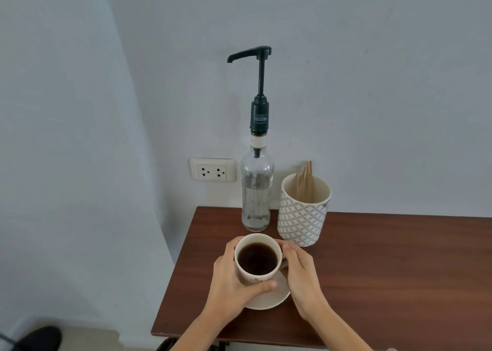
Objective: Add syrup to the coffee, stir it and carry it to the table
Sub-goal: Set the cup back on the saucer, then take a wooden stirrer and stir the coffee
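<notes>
Coffee cup [257, 260] on saucer [269, 298], clasped between left hand [234, 279] and right hand [302, 273]; syrup bottle [257, 191] just behind.

We count one cream ceramic cup of dark coffee [257, 260], one cream round saucer [269, 298] and one clear glass syrup bottle with a dark green pump [256, 191]. We see one white cylindrical holder with a grey lattice pattern [302, 217]; its thin wooden stir sticks [304, 180] overlap, so we cannot count them. We count one dark brown wooden table [372, 271], one white double wall socket [212, 169] and two bare hands, left [234, 279] and right [302, 276].
</notes>
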Available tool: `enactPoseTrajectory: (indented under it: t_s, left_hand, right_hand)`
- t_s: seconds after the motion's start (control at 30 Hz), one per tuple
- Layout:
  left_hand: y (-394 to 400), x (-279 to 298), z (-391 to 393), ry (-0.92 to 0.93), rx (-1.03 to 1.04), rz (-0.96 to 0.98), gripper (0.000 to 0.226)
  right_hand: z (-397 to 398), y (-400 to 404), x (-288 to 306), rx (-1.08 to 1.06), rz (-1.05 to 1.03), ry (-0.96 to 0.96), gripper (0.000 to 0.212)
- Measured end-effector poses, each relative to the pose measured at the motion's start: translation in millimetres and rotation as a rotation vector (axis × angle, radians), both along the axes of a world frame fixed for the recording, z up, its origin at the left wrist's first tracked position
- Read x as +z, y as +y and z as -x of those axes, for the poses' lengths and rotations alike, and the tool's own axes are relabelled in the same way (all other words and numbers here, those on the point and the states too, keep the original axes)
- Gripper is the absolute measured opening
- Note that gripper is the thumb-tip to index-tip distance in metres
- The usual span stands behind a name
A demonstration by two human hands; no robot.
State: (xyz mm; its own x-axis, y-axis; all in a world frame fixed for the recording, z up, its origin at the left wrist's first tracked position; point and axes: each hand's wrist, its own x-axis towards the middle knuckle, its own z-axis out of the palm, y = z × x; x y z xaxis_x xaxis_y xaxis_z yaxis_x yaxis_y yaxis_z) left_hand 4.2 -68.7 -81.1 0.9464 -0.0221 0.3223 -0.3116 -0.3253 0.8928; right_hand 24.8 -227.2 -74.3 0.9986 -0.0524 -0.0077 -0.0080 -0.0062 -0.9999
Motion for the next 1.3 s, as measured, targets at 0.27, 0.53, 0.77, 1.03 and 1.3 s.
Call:
enactPoseTrajectory:
  t_s: [0.27, 0.53, 0.77, 1.03, 1.3]
  left_hand:
    - [0, -10, -3, 0.093, 0.058, -0.037, 0.094]
    - [1, -11, -2, 0.095, 0.058, -0.047, 0.09]
    - [1, -6, 0, 0.089, 0.058, -0.028, 0.089]
    - [4, -10, 5, 0.122, 0.083, -0.008, 0.09]
    - [3, -4, 1, 0.124, 0.072, 0.005, 0.087]
  right_hand:
    - [-25, -31, 70, -0.321, 0.574, -0.563, 0.01]
    - [-134, -41, 129, -0.051, 1.26, -0.047, 0.021]
    - [-149, -34, 120, -0.06, 1.261, 0.0, 0.018]
    - [-58, -42, 163, -0.33, 0.695, -0.765, 0.015]
    - [3, -19, 91, 0.112, 0.441, -0.312, 0.026]
